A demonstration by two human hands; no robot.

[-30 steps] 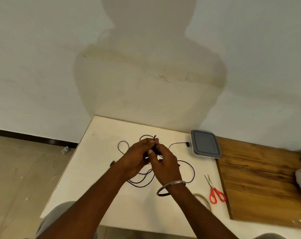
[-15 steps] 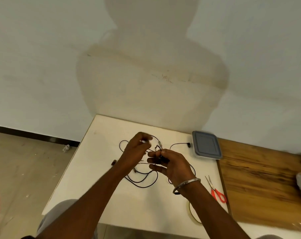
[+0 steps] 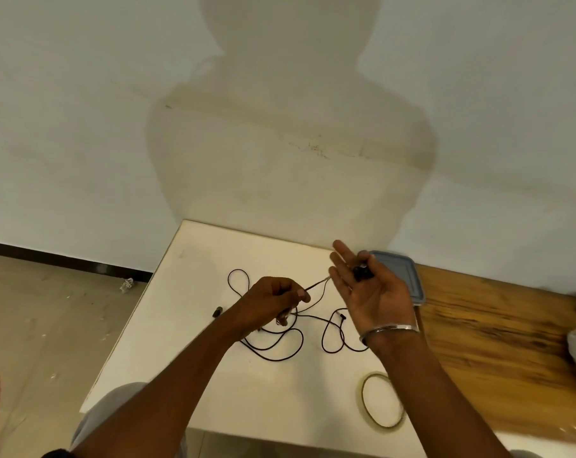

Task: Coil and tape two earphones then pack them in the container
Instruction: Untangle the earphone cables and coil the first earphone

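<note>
Pinching the black earphone cable (image 3: 322, 340) between thumb and curled fingers, the left hand (image 3: 273, 302) holds a taut strand that runs across to the right hand (image 3: 371, 292). That hand is palm up with its fingers straight, the thumb pinning what looks like the earbud end, though blur hides the detail. Most of the cable lies in loose loops on the white table (image 3: 187, 292), and these could knot or snag during winding, tugging the pinned end free. The tape roll (image 3: 362, 396) and lidded container (image 3: 409, 276) sit nearby
</note>
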